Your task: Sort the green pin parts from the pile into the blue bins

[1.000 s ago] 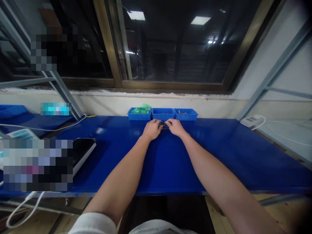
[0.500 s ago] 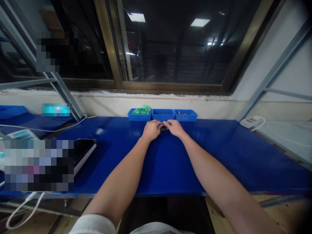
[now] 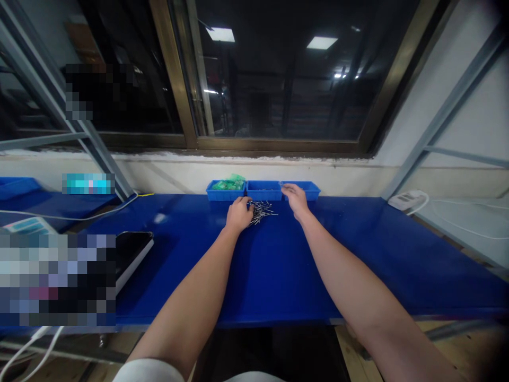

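Observation:
A loose pile of thin metal pieces like screws or nails (image 3: 262, 211) lies on the blue table. My left hand (image 3: 240, 213) rests at the pile's left edge, fingers curled; what they hold, if anything, is hidden. My right hand (image 3: 295, 197) is raised over the front of the right blue bin (image 3: 313, 194), its fingertips pinched near the divide with the middle bin. Something small and pale shows at those fingertips, too small to name. The middle blue bin (image 3: 264, 194) holds a few small bits. Green packets (image 3: 229, 183) fill the left blue bin (image 3: 226, 197).
A tablet-like device (image 3: 135, 249) lies on the table's left side, beside a blurred area. A white power strip (image 3: 406, 199) with a cable sits at the back right. Grey metal frame posts stand on both sides, and a window is behind the bins.
My right hand has moved from beside my left hand up and right to the bins. My left hand has shifted slightly left, and the metal pile between them is now uncovered.

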The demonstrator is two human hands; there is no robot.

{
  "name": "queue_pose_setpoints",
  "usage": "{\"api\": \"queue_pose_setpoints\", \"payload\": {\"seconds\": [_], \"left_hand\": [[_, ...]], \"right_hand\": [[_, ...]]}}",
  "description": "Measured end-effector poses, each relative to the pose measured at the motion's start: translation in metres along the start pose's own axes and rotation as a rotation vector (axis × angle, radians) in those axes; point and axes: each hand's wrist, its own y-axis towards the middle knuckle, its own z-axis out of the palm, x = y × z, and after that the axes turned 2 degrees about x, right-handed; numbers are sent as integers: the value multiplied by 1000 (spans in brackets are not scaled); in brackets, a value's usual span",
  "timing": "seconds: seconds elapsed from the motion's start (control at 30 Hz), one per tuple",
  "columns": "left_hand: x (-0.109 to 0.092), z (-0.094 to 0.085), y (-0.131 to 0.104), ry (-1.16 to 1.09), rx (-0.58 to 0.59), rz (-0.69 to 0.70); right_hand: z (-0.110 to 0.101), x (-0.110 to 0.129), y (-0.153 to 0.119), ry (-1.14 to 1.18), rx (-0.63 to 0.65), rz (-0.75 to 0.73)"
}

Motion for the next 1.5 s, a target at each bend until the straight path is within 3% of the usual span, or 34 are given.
{"api": "queue_pose_setpoints", "payload": {"seconds": [0.27,0.43,0.53,0.67,0.8,0.9,1.0,1.17,1.37,1.5], "left_hand": [[2,2,0,-3,74,15],[-3,-1,-3,-3,171,101],[-7,1,-6,47,290,127],[-12,3,-10,108,447,88],[-14,5,-11,123,486,76],[-13,6,-11,111,457,78],[-11,7,-9,77,335,101],[-11,3,-4,12,135,215],[-11,1,-1,-9,4,243],[-12,0,-2,-64,-16,244]], "right_hand": [[-4,-5,-6,-449,0,-119],[4,-1,-19,-592,265,-125],[7,-2,-22,-656,364,-121],[12,-7,-23,-711,361,-112],[19,-11,-23,-786,328,-85],[22,-12,-23,-843,327,-105],[21,-10,-22,-855,335,-181],[19,-2,-24,-640,415,-261],[22,3,-26,-167,467,-89],[20,10,-29,86,450,38]]}}
